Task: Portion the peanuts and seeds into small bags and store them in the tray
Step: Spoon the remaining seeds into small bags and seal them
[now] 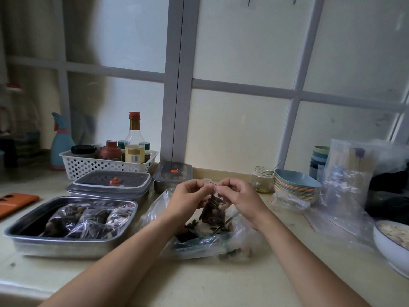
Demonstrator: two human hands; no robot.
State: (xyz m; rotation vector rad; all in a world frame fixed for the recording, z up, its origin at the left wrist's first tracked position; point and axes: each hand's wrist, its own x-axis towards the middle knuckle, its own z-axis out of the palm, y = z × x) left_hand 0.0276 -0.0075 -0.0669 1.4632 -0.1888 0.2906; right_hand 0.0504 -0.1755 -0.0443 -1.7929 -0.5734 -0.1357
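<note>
Tabletop (210, 282): pale, carries everything below.

Tray (62, 249): steel, open, at the left of the tabletop. Several filled bags (88, 218) of dark seeds lie inside it, piled against one another. There looks to be room on top for more.

Bulk bag (221, 242): large clear plastic bag, centre, just right of the tray, mouth open. Loose dark seeds and some pale pieces, probably peanuts, lie in it.

Hands: left hand (188, 196) and right hand (238, 196) are raised together above the bulk bag, fingers curled. Each pinches the top edge of one small bag (213, 210) between thumb and fingertips.

Small bag: hangs upright between the two hands, over the bulk bag and clear of the tray. Lower part packed with dark seeds and a few pale nuts.

Red seal strip (213, 184): thin red line at the mouth of the small bag, visible in the gap between the two pinches. Cannot tell whether it is pressed closed.

Step in hand (judgement): sealing one filled portion. Filling seems done for this bag.

Next move calls for: pressing along the whole strip, then carrying the bag left and laying it in the tray. Risk: a seed caught in the strip would keep it from closing.
</note>
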